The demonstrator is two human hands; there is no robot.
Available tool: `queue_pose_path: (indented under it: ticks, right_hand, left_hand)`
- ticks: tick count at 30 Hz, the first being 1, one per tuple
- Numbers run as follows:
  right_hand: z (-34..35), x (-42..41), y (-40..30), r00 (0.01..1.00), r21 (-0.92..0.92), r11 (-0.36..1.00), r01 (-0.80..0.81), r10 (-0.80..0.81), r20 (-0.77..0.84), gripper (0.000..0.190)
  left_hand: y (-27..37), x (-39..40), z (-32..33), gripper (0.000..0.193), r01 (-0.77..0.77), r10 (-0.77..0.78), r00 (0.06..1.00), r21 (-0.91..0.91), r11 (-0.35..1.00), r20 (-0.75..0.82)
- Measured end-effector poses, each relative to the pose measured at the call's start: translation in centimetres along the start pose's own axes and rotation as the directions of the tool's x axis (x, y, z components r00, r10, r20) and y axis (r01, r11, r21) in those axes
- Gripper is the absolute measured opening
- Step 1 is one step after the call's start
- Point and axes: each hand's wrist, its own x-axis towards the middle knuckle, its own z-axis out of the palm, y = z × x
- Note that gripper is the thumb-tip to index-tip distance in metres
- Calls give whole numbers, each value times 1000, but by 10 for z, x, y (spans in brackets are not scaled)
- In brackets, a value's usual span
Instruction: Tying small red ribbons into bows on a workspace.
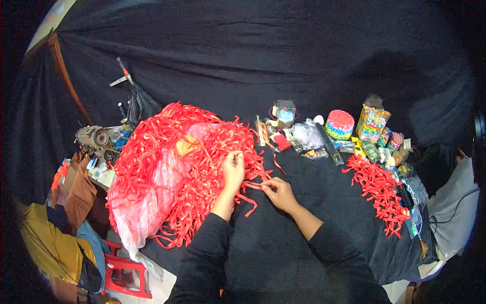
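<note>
A large heap of red ribbon strips (205, 190) covers the left half of the black cloth (265, 243), with a translucent plastic bag (163, 190) among the strips. My left hand (233, 171) is raised over the heap's right side, fingertips close together; whether a strip is between them cannot be told. At the heap's right edge my right hand (279, 192) pinches a red ribbon strip (252, 185) between thumb and fingers. Another pile of short red ribbon pieces (379, 193) lies on the cloth to the right.
Along the back lie small packets, a clear box (285, 113), a black flat case (328, 143), a multicoloured round bundle (340, 124) and a bag of colourful beads (373, 119). A sewing machine (95, 137) stands at left, above a red plastic stool (125, 271) and draped clothes (57, 243).
</note>
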Motion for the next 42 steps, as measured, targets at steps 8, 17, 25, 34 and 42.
queue_pose_path:
  ticks: [8,17,25,34,42]
  right_hand:
    - [-1,0,-2,997,-1,1000,24,-24,67,12]
    - [-1,-1,7,986,-50,994,102,-94,137,13]
    - [-2,0,4,988,-28,995,91,-87,126,11]
    - [-4,3,-6,996,86,994,72,-68,-52,12]
    - [-13,7,-10,971,536,810,-237,187,147,24]
  left_hand:
    - [-6,24,-64,34,43,-361,905,794,607,227]
    - [-31,32,-81,20,87,-389,856,646,758,341]
    - [15,38,-78,15,295,-280,828,48,954,485]
    - [86,23,-69,13,494,-129,706,-354,794,696]
    - [92,10,-48,19,598,185,605,-595,537,775]
